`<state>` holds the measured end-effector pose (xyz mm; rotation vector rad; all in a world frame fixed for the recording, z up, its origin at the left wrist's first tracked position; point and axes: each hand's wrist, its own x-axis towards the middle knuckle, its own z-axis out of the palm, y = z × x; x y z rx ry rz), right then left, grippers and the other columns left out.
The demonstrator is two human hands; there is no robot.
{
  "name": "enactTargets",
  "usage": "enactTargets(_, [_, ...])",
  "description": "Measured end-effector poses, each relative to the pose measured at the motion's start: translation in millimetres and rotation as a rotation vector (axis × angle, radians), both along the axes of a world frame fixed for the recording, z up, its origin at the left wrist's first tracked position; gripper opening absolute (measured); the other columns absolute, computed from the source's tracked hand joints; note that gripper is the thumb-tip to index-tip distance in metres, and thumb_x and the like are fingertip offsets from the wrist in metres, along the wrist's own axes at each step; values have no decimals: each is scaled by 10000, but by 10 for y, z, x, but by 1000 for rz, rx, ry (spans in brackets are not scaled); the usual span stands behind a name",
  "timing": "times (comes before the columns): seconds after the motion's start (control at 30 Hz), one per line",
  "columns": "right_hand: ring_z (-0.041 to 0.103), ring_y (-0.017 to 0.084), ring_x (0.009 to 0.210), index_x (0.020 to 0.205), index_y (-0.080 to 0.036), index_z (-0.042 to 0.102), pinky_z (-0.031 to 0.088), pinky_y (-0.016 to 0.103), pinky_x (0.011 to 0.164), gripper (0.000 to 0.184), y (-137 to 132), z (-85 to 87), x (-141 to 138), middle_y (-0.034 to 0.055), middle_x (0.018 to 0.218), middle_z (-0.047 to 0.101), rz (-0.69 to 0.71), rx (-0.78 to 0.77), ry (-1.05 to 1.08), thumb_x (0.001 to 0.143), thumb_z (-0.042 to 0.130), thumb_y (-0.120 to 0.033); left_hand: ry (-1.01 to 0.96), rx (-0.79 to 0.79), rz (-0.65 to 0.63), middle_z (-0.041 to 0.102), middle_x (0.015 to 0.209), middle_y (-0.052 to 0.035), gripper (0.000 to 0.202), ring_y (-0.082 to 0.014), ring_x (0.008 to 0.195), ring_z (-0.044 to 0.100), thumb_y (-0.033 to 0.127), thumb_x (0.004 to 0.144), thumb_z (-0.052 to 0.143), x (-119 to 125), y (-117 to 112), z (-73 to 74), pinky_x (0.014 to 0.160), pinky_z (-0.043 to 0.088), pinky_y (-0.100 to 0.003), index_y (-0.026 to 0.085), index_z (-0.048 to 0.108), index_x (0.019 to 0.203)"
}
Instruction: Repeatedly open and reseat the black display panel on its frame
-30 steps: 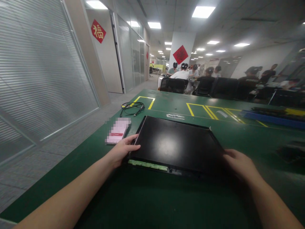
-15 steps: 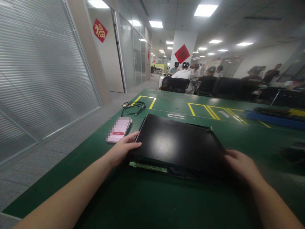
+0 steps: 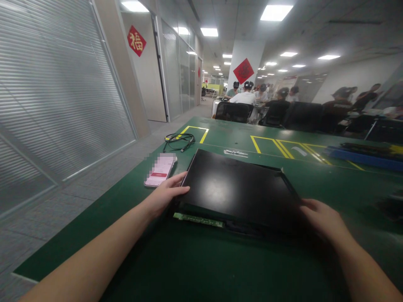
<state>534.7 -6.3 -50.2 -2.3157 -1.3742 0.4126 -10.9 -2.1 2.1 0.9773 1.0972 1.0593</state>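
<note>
A flat black display panel lies at the middle of the green table, its glossy face up and reflecting a ceiling light. Along its near edge a strip of green circuit board shows. My left hand grips the panel's left edge, thumb on top and fingers along the side. On the opposite edge my right hand is closed, its fingertips partly hidden in shadow. Just left of my left hand rests a phone with a lit, partly blurred screen.
A coiled black cable lies beyond the phone. Yellow tape outlines mark the far part of the green table. A blue tray with dark items stands at the right. People sit on black chairs behind the table.
The whole view has shifted slightly, so everything appears a little further right. Both hands keep their hold on the panel, which stays in place on the table.
</note>
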Motion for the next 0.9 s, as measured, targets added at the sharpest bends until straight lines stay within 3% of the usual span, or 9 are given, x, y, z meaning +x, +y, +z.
enactTargets(0.23, [848,406,1047,1150,-244,933,644,482,849,455,-2,-11,-9,164,1118,909,25,39,-16,840,712,-493,-7,44,-36,790,1640,-185,984,-470,1582,696,394,613,1146,-25,35,-62,1336,544,-576,225,825,1528])
enactTargets(0.57, [833,412,1014,1140,-249,919,638,513,861,464,-10,-29,6,167,1087,897,1,66,21,800,724,-497,12,77,-32,788,1647,-178,956,-495,1608,663,450,656,1136,14,-53,55,1368,497,-604,241,833,1538])
enactTargets(0.67, [829,418,1044,1134,-250,908,631,515,883,462,-5,-6,-3,166,1115,895,2,44,24,804,720,-513,-9,103,-29,782,1661,-157,862,-484,1653,619,413,705,1106,32,-71,69,1373,499,-560,243,850,1511])
enactTargets(0.77, [825,409,1072,1208,-232,895,624,501,892,523,11,-10,-19,171,1154,889,-27,21,36,834,682,-529,-50,115,-58,778,1670,-150,829,-457,1655,624,359,767,1069,60,-87,84,1369,507,-522,242,824,1550])
enactTargets(0.9, [822,396,1036,1480,-209,816,618,496,888,748,39,-76,-29,155,1124,881,-75,74,38,881,633,-619,-125,81,-80,815,1612,-167,945,-444,1575,706,316,767,1068,91,-110,101,1297,584,-502,219,743,1649])
